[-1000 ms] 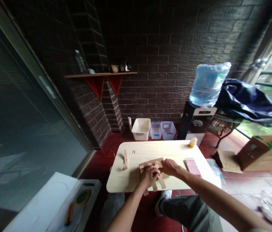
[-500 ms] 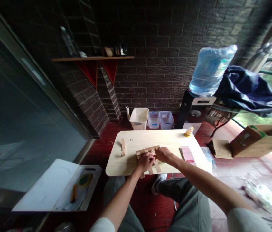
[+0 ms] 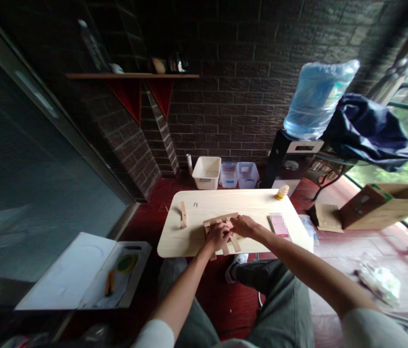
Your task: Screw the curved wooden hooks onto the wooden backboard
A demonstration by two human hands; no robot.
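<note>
A wooden slatted piece (image 3: 235, 245) lies at the near edge of the table, with several flat strips running toward me and a crossbar at its far side. My left hand (image 3: 218, 235) rests over its middle with the fingers pinched together. My right hand (image 3: 243, 225) reaches in from the right, fingers curled down at the slats beside the left fingertips. Both hands' fingertips meet at one spot, and whatever small thing lies between them is hidden.
On the pale table (image 3: 175, 241) are a loose wooden bar (image 3: 183, 215), two small dark pieces (image 3: 195, 205), a pink booklet (image 3: 279, 225) and a yellow-capped bottle (image 3: 282, 192). An open white case (image 3: 69, 270) stands low at left. Bins (image 3: 206, 174) sit behind the table.
The view has shifted slightly, so the table appears a little higher. Both hands stay together at the slatted wooden piece, with only small finger movement.
</note>
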